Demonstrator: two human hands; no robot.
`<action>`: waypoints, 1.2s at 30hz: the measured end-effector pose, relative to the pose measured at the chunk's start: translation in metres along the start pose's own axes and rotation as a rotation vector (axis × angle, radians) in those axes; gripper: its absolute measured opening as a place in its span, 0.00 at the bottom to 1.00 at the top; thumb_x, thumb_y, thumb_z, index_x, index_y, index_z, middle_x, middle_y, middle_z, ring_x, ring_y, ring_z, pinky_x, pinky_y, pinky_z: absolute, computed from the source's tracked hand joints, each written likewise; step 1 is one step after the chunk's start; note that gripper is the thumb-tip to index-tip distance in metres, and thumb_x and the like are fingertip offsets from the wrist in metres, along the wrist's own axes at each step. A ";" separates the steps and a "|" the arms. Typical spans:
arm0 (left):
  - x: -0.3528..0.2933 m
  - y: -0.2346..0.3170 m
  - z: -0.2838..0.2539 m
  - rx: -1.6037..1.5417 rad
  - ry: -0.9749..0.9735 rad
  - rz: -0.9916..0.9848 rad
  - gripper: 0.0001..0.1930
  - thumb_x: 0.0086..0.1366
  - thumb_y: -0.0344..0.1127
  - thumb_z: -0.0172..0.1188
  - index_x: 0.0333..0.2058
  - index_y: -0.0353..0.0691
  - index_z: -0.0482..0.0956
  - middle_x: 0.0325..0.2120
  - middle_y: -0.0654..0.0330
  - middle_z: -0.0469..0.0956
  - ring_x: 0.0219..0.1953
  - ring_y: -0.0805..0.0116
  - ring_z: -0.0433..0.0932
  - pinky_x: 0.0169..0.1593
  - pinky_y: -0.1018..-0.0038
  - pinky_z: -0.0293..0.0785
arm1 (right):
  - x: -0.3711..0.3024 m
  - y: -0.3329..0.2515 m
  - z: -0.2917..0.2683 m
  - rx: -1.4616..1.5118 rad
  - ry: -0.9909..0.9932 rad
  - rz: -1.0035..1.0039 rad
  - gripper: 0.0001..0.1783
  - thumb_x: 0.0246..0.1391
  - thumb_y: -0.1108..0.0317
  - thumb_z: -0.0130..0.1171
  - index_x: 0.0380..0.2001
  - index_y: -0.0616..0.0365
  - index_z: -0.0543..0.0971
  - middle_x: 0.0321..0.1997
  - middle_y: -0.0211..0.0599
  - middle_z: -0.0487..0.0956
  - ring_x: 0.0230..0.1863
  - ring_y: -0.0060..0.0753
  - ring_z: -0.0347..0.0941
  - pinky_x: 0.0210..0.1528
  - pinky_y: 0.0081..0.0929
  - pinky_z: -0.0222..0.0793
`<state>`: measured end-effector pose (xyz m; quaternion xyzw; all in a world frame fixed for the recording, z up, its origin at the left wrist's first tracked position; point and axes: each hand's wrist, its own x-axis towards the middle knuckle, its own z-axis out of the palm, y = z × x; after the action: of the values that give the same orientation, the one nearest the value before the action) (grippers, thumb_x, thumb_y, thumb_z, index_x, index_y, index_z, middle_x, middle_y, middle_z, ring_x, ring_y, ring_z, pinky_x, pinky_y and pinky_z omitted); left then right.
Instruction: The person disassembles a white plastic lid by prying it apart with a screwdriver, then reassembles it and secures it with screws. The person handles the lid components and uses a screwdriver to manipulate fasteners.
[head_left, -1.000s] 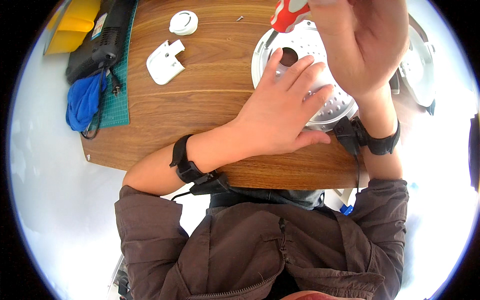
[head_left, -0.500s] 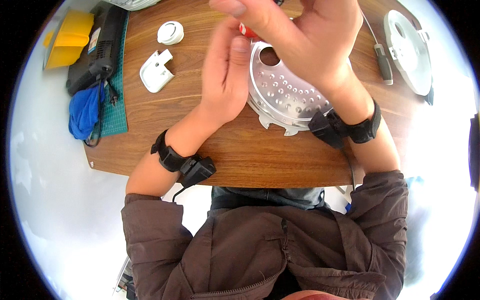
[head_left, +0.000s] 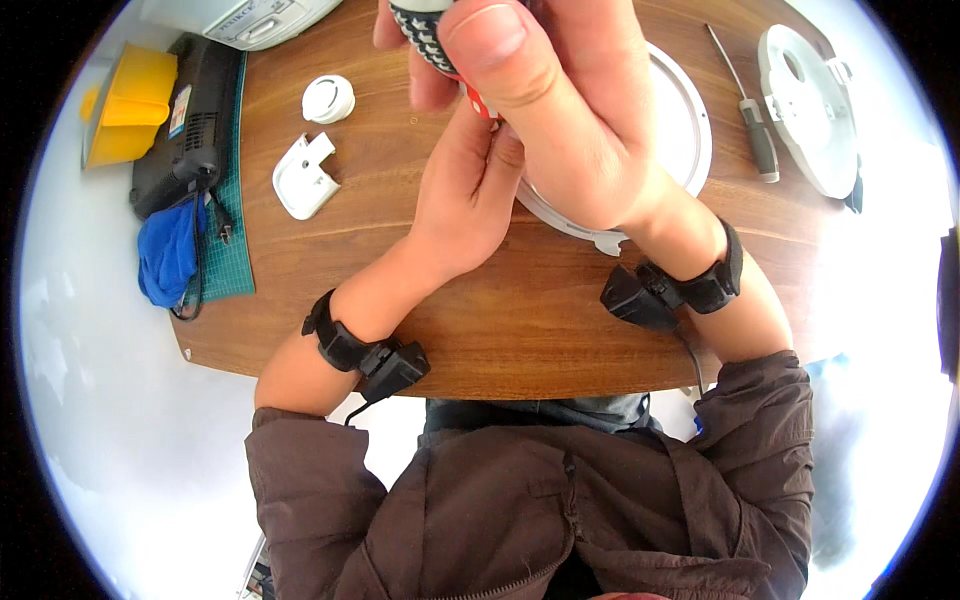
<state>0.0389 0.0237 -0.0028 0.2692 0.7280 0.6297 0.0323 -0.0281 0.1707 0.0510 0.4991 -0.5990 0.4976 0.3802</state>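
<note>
My right hand (head_left: 580, 130) is wrapped round a tool with a dark, light-patterned grip (head_left: 425, 38) and a red part, held up at the top of the picture; its exact kind is hard to make out. Just below, my left hand (head_left: 465, 195) has its thumb and fingers pressed together by the tool's red lower end. Whatever they pinch is hidden. Beneath and behind the right hand lies a round white disc-shaped part (head_left: 697, 125) with a raised rim and a small tab at its near edge. My right hand and wrist cover much of it.
At left on the wooden table (head_left: 480, 320) are a round white cap (head_left: 328, 99) and a white bracket-like piece (head_left: 304, 178). A black device (head_left: 190, 135), yellow holder (head_left: 135, 90) and blue cloth (head_left: 168, 250) lie farther left. Rightward are a screwdriver (head_left: 757, 140) and a white cover (head_left: 815, 110).
The silver dimpled plate seen under my hands is out of sight; a white disc shows there now. My right hand has come lower and closer, bringing the patterned tool into view.
</note>
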 end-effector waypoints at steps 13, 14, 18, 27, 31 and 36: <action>0.021 -0.005 -0.016 0.502 -0.294 -0.090 0.45 0.52 0.59 0.76 0.61 0.34 0.71 0.57 0.46 0.72 0.63 0.44 0.67 0.66 0.53 0.65 | 0.006 -0.032 -0.012 0.646 0.134 0.580 0.22 0.73 0.62 0.48 0.63 0.64 0.65 0.36 0.27 0.72 0.34 0.15 0.64 0.37 0.17 0.62; 0.022 -0.007 -0.019 0.561 -0.309 -0.085 0.45 0.51 0.62 0.76 0.59 0.34 0.74 0.57 0.46 0.73 0.63 0.44 0.67 0.66 0.53 0.65 | 0.010 -0.041 -0.009 0.610 0.163 0.639 0.22 0.72 0.61 0.49 0.62 0.63 0.66 0.37 0.27 0.73 0.34 0.15 0.65 0.37 0.17 0.62; 0.023 -0.007 -0.021 0.663 -0.314 0.001 0.44 0.49 0.68 0.74 0.54 0.36 0.80 0.59 0.47 0.74 0.63 0.44 0.67 0.67 0.55 0.64 | 0.013 -0.051 0.016 0.787 0.366 0.730 0.19 0.68 0.57 0.59 0.51 0.60 0.73 0.35 0.26 0.76 0.33 0.15 0.67 0.36 0.19 0.62; 0.022 -0.013 -0.019 0.752 -0.289 0.058 0.42 0.52 0.69 0.71 0.51 0.35 0.79 0.41 0.51 0.79 0.47 0.50 0.76 0.54 0.59 0.69 | 0.038 -0.049 -0.027 0.882 0.010 0.885 0.33 0.66 0.35 0.50 0.35 0.60 0.79 0.18 0.29 0.73 0.19 0.17 0.65 0.24 0.18 0.58; 0.022 -0.012 -0.019 0.799 -0.312 0.063 0.48 0.52 0.75 0.65 0.59 0.38 0.77 0.59 0.52 0.72 0.64 0.45 0.66 0.71 0.53 0.58 | 0.050 -0.061 -0.013 0.827 0.366 1.115 0.26 0.69 0.44 0.54 0.42 0.60 0.80 0.28 0.29 0.78 0.28 0.16 0.70 0.32 0.18 0.65; 0.018 -0.019 -0.020 0.636 -0.282 0.037 0.51 0.52 0.77 0.64 0.60 0.36 0.75 0.57 0.49 0.73 0.63 0.43 0.66 0.70 0.53 0.58 | 0.035 -0.063 0.009 0.703 0.416 0.925 0.22 0.69 0.49 0.56 0.43 0.60 0.80 0.31 0.27 0.79 0.30 0.15 0.70 0.34 0.18 0.65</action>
<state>0.0088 0.0123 -0.0113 0.3634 0.8712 0.3282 0.0357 0.0262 0.1534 0.0960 0.1754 -0.4668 0.8656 0.0465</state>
